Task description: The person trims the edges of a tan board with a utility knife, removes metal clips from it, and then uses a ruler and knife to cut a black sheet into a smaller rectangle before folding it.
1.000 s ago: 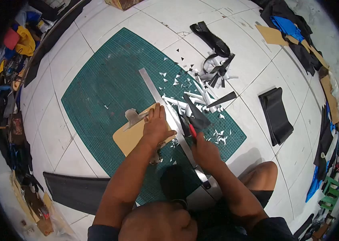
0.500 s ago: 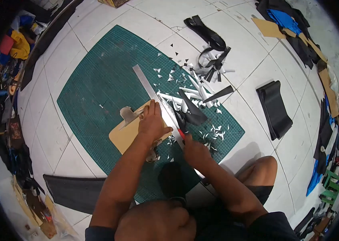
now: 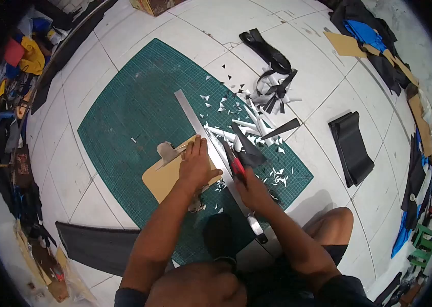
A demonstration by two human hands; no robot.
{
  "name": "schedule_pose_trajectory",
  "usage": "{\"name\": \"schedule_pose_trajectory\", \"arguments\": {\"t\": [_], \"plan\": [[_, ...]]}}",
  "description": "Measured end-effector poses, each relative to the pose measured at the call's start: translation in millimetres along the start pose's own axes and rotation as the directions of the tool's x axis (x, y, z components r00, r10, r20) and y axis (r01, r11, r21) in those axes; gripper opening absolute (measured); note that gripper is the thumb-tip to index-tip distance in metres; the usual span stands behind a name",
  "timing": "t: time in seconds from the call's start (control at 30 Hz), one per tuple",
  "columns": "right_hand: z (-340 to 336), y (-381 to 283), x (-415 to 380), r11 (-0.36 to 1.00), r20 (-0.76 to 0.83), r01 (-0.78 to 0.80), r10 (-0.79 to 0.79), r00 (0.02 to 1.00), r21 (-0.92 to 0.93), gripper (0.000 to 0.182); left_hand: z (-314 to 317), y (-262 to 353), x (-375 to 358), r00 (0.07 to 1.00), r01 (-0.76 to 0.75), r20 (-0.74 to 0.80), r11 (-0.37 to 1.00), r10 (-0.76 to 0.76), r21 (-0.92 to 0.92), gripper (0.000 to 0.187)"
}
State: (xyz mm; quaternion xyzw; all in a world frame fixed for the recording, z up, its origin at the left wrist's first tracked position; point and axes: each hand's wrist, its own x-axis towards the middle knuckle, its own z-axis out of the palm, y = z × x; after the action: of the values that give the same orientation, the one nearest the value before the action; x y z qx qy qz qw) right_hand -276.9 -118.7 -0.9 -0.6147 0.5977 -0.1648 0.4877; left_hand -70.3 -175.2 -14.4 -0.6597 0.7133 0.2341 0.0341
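My left hand (image 3: 195,166) lies flat with fingers stretched out, pressing on a tan board (image 3: 162,179) and the edge of a long metal ruler (image 3: 188,110). A metal clip (image 3: 166,151) sits at the board's upper left. My right hand (image 3: 253,192) is closed around a red utility knife (image 3: 237,165), just to the right of the ruler. Beside the knife lie a dark pointed piece of material (image 3: 249,152) and white strips (image 3: 223,134). All of this rests on a green cutting mat (image 3: 124,117).
Small white offcuts (image 3: 279,176) are scattered over the mat's right side. Black and white scraps (image 3: 275,87) and a black strap (image 3: 264,50) lie beyond it. Folded black material (image 3: 351,148) is on the tiles at right, a dark panel (image 3: 93,245) at lower left. Piled materials line both sides.
My right hand and the knife have shifted slightly right, away from the ruler's edge. The ruler's near end now shows more. My left hand stays on the board; the view has shifted a little.
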Motion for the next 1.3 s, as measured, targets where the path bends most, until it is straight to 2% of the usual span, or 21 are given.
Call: {"name": "schedule_pose_trajectory", "arguments": {"t": [0.1, 0.2, 0.23, 0.27, 0.33, 0.37, 0.4, 0.47, 0.57, 0.6, 0.67, 0.77, 0.87, 0.97, 1.1, 1.17, 1.2, 1.27, 1.3], "plan": [[22.0, -3.1, 35.7, 0.998, 0.002, 0.010, -0.010, 1.000, -0.065, 0.030, 0.2, -5.0, -10.1, 1.000, -0.008, -0.025, 1.000, 0.008, 0.002, 0.112], [28.7, 14.0, 44.0, 0.984, -0.119, 0.168, -0.174, 0.977, -0.061, 0.027, -0.4, -5.6, -7.1, 0.998, -0.032, -0.061, 0.999, 0.032, 0.000, 0.112], [26.1, 22.4, 47.1, 0.967, -0.216, 0.213, -0.240, 0.946, -0.141, 0.025, 0.6, -7.0, -8.9, 0.997, -0.035, -0.069, 0.999, 0.035, 0.002, 0.112], [18.1, 32.7, 50.7, 0.943, -0.304, 0.250, -0.310, 0.901, -0.221, 0.024, 1.6, -8.7, -13.6, 0.991, -0.058, -0.127, 0.996, 0.050, -0.062, 0.095], [-6.6, 48.2, 55.5, 0.905, -0.434, 0.265, -0.397, 0.809, -0.334, 0.026, 5.6, -22.1, -18.6, 0.955, -0.044, -0.296, 0.977, -0.020, -0.207, 0.082], [-7.9, 49.5, 52.8, 0.931, -0.440, 0.223, -0.337, 0.832, -0.290, 0.028, 6.7, -30.6, -19.1, 0.925, -0.053, -0.375, 0.960, -0.057, -0.276, 0.076], [-15.1, 40.4, 44.0, 0.953, -0.447, 0.176, -0.273, 0.852, -0.246, 0.031, 8.2, -43.1, -18.7, 0.854, -0.038, -0.520, 0.992, -0.032, -0.123, 0.067], [-11.5, 27.0, 22.2, 0.988, -0.398, 0.065, -0.117, 0.910, -0.143, 0.037, 0.6, -54.9, -24.9, 0.781, 0.166, -0.586, 0.976, -0.216, -0.139, 0.068], [21.4, 19.3, -9.7, 0.966, -0.222, 0.079, -0.136, 0.966, -0.248, 0.037, -1.6, -74.1, -25.9, 0.771, 0.295, -0.507, 0.922, -0.385, -0.252, 0.069], [26.1, 22.5, -14.7, 0.972, -0.224, 0.045, -0.098, 0.970, -0.231, 0.037, -4.3, -80.1, -24.8, 0.810, 0.269, -0.419, 0.895, -0.410, -0.357, 0.067], [36.3, 30.1, -20.0, 0.980, -0.216, -0.020, -0.023, 0.976, -0.197, 0.037, -4.3, -90.2, -23.8, 0.837, 0.228, -0.407, 0.909, -0.367, -0.349, 0.065], [18.2, 32.0, -18.4, 0.984, -0.200, -0.045, 0.010, 0.980, -0.172, 0.031, -6.4, -97.0, -25.5, 0.862, 0.214, -0.386, 0.925, -0.330, -0.313, 0.063], [-8.3, 43.4, -15.5, 0.989, -0.319, -0.148, 0.133, 0.938, -0.022, 0.028, -11.9, -95.1, -23.9, 0.862, 0.218, -0.393, 0.933, -0.321, -0.284, 0.061], [-44.4, 64.0, -16.1, 0.998, -0.410, 0.002, -0.031, 0.912, -0.070, 0.029, -13.8, -104.7, -25.8, 0.859, 0.262, -0.377, 0.930, -0.346, -0.257, 0.060], [-69.9, 74.1, -25.7, 0.999, -0.516, -0.024, 0.039, 0.855, 0.036, 0.027, -28.1, -131.1, -23.4, 0.876, 0.275, -0.370, 0.950, -0.310, -0.145, 0.057], [-73.7, 74.1, -26.6, 0.994, -0.540, -0.072, 0.108, 0.835, 0.088, 0.025, -29.9, -131.8, -19.3, 0.805, 0.256, -0.572, 0.962, -0.159, 0.093, 0.053], [-68.7, 76.5, -24.6, 0.964, -0.549, 0.053, 0.103, 0.830, 0.260, 0.024, -30.0, -129.4, -18.4, 0.760, 0.262, -0.646, 0.942, -0.067, 0.211, 0.052], [-58.2, 84.1, -21.2, 0.941, -0.584, 0.102, 0.114, 0.804, 0.324, 0.023, -26.7, -96.7, -8.4, 0.774, 0.004, -0.633, 1.000, -0.020, -0.027, 0.052], [-54.6, 85.6, -18.6, 0.926, -0.599, 0.128, 0.120, 0.792, 0.354, 0.022, -23.9, -53.5, -5.2, 0.824, -0.105, -0.563, 0.959, -0.063, -0.261, 0.056]]}}
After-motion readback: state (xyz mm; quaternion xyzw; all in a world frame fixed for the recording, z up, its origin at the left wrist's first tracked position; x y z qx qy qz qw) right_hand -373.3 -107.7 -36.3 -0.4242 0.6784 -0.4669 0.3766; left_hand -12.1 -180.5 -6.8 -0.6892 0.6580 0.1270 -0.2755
